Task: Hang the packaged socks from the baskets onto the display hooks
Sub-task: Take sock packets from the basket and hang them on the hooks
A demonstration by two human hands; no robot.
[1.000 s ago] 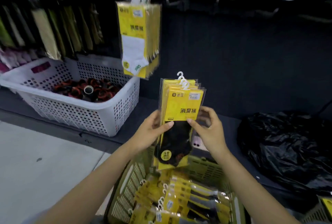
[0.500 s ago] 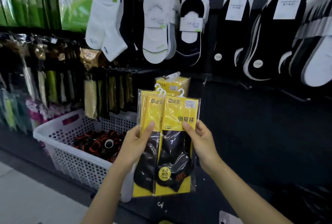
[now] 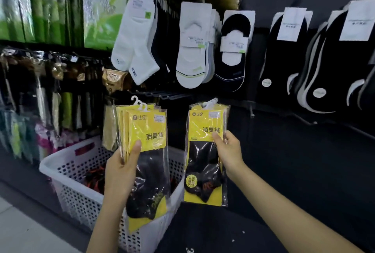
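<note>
My left hand (image 3: 121, 168) grips a stack of several yellow sock packs (image 3: 146, 131), black socks inside, white hanger hooks fanned at the top. My right hand (image 3: 229, 151) pinches one separate yellow sock pack (image 3: 205, 163) by its right edge, thumb on the front. This pack's white hanger sits close to the tip of a dark display hook (image 3: 170, 95) on the black wall; I cannot tell whether it is on a hook. More yellow packs seem to hang right behind it.
A white perforated basket (image 3: 67, 169) with dark rolled items stands on the low ledge at lower left. White socks (image 3: 134, 35), pale liner socks (image 3: 192, 50) and black socks (image 3: 284, 56) hang above. Green and brown packets fill the left racks.
The view has lifted from the basket to the wall. My right hand has drawn one pack off the stack and moved it right, up to the hooks; my left keeps the others.
</note>
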